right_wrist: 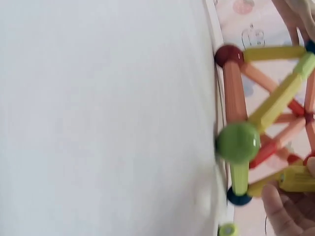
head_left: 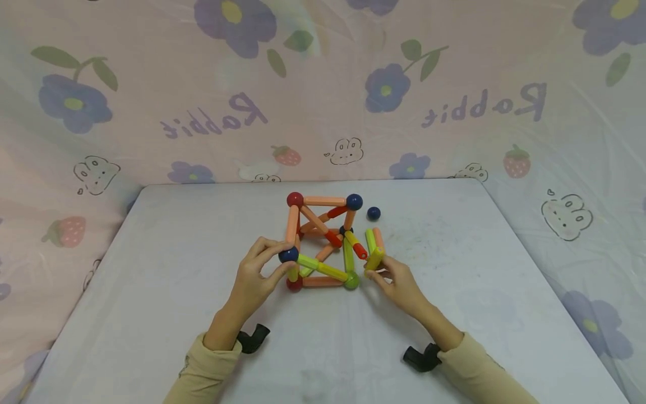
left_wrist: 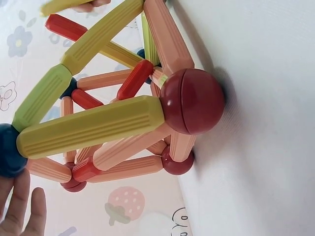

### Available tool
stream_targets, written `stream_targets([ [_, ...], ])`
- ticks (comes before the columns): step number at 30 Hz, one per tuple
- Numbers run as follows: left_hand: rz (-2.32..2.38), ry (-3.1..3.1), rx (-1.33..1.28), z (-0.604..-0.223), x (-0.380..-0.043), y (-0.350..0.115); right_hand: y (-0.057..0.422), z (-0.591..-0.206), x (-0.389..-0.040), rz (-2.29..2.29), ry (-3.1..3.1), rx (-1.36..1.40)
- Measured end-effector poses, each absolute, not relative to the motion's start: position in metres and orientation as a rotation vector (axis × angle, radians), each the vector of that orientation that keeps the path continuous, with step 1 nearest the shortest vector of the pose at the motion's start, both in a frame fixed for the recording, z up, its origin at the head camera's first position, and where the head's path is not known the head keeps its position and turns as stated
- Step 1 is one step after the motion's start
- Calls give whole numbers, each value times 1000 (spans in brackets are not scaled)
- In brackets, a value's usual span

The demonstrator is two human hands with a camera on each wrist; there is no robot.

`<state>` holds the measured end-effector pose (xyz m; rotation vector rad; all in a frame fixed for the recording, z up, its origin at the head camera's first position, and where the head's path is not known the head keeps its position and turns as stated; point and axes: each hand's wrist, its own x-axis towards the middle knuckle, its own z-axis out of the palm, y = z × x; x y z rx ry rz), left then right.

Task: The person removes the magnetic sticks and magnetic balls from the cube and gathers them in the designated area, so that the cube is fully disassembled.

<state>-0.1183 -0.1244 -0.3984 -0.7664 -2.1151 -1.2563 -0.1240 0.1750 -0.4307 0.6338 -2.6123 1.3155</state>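
A frame of magnetic rods and balls (head_left: pixel 323 281) stands on the table, in orange, red, yellow and green. At its near left upper corner my left hand (head_left: pixel 254 275) grips a dark blue ball (head_left: pixel 289 254) between thumb and fingers. From that ball a light green rod and a yellow rod (head_left: pixel 331 271), end to end, slope down to a green ball (right_wrist: pixel 238 142). Below it, an upright yellow rod (left_wrist: pixel 93 127) meets a red ball (left_wrist: pixel 193 101). My right hand (head_left: pixel 401 283) pinches a loose yellow rod (head_left: pixel 374 258) beside a slanted yellow-and-red pair (head_left: pixel 356 247).
Behind the right hand lie a light green rod (head_left: pixel 370 240) and an orange rod (head_left: pixel 379 238). A loose dark blue ball (head_left: pixel 373 213) sits beyond them. The white table (head_left: pixel 176 252) meets a patterned cloth backdrop (head_left: pixel 313 123) at its far edge.
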Motion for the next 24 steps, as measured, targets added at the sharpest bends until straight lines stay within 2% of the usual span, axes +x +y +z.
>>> stream_targets([
  [12,-1246,-2108,-782,-398,-119,-125,217,-431,-170,1218,-2918,217],
  [24,-1237,-2115,-772,-400,-119,-124,223,-441,-196,1433,-3023,-68],
])
